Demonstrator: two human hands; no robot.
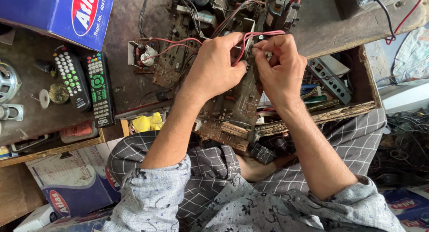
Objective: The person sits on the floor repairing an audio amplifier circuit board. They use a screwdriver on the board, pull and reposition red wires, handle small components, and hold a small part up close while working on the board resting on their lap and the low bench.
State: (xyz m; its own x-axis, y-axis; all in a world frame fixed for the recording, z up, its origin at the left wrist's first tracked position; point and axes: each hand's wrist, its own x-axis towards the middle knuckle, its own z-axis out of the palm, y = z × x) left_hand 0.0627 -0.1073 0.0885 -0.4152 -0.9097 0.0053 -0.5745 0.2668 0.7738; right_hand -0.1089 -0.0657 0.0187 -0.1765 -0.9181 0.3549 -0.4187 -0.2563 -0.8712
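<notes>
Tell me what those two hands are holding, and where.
Both hands, left hand and right hand, pinch a bundle of red wires above the circuit board, near its upper end.

Even, soft daylight fills the view, bright with no harsh glare. Faint shadows lie under both forearms. Focus is sharp at the centre; wide-lens stretch bends the edges, with slight softness in the corners.

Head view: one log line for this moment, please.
left hand: pinching red wires | right hand: fingertips on same wires | circuit board: beneath hands, tilted over lap | two remotes: on bench, left
</notes>
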